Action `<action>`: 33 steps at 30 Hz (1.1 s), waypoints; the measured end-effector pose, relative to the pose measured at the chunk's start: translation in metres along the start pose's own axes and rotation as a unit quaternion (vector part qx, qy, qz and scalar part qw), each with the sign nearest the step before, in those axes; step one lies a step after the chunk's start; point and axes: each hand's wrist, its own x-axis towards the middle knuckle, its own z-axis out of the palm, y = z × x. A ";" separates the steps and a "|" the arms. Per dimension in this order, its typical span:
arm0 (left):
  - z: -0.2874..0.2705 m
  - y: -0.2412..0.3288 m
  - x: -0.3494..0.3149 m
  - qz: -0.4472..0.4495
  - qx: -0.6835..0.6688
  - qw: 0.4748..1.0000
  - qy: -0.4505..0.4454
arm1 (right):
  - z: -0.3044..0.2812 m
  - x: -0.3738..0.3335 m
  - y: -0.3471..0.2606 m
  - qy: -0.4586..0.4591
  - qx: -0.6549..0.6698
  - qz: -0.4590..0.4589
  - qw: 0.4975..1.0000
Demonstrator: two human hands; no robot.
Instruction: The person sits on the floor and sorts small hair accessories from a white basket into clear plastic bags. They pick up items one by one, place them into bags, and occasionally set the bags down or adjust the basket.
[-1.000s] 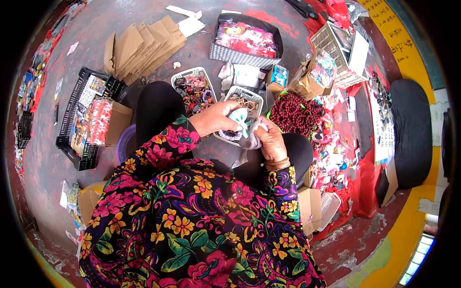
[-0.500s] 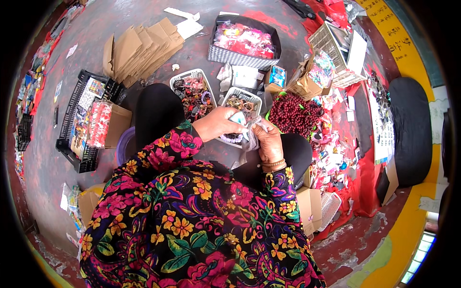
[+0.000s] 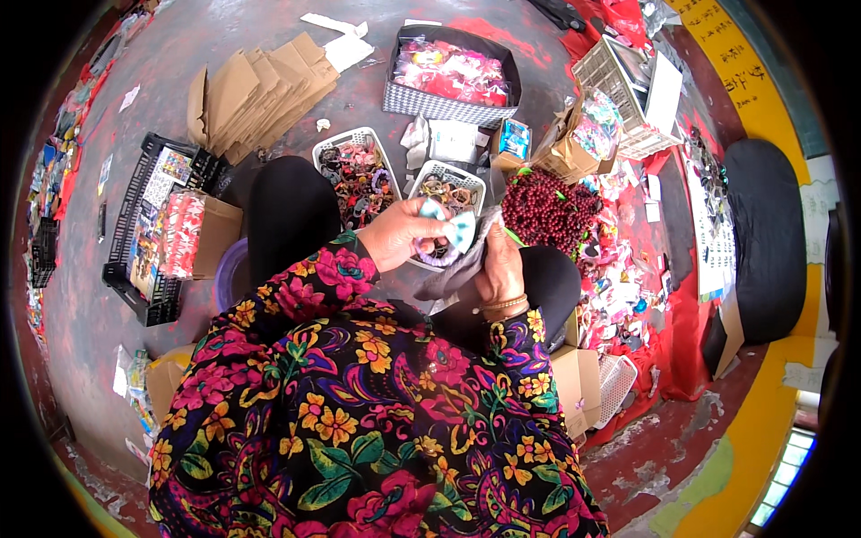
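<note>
My left hand (image 3: 400,235) pinches a pale blue and white bow (image 3: 461,231) between thumb and fingers. Beside it, my right hand (image 3: 500,267) is closed on the edge of a thin, greyish see-through plastic bag (image 3: 451,276), which hangs between the hands. The bow is next to the bag's upper edge; I cannot tell whether it touches it. Under my hands stands a small white basket (image 3: 482,179) of hair ties, partly hidden. Left of it is a larger white basket (image 3: 391,161) filled with mixed dark and coloured hair ties.
A heap of dark red beads (image 3: 549,213) lies to the right, near an opened carton (image 3: 565,154). Farther off stand a checked box (image 3: 439,106) of pink packets and stacked flat cardboard (image 3: 265,94). A black crate (image 3: 126,260) is at the left, loose trinkets (image 3: 619,305) at the right.
The bow has come into fuller view in my left hand, its loops spread. The bag has opened out and hangs lower and wider from my right hand.
</note>
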 end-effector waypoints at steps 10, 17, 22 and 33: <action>0.005 -0.009 0.000 -0.002 0.026 0.999 0.028 | 0.006 -0.005 0.001 -0.058 -0.217 -0.068 0.972; 0.005 0.002 -0.006 -0.045 -0.092 0.993 -0.053 | 0.000 -0.009 -0.001 -0.074 -0.171 -0.038 0.982; 0.005 0.004 -0.005 -0.021 -0.105 0.994 -0.039 | 0.004 -0.008 -0.002 -0.070 -0.089 -0.015 0.993; -0.001 0.016 -0.005 0.017 -0.022 0.999 0.027 | -0.012 0.000 -0.008 -0.010 -0.085 -0.025 0.996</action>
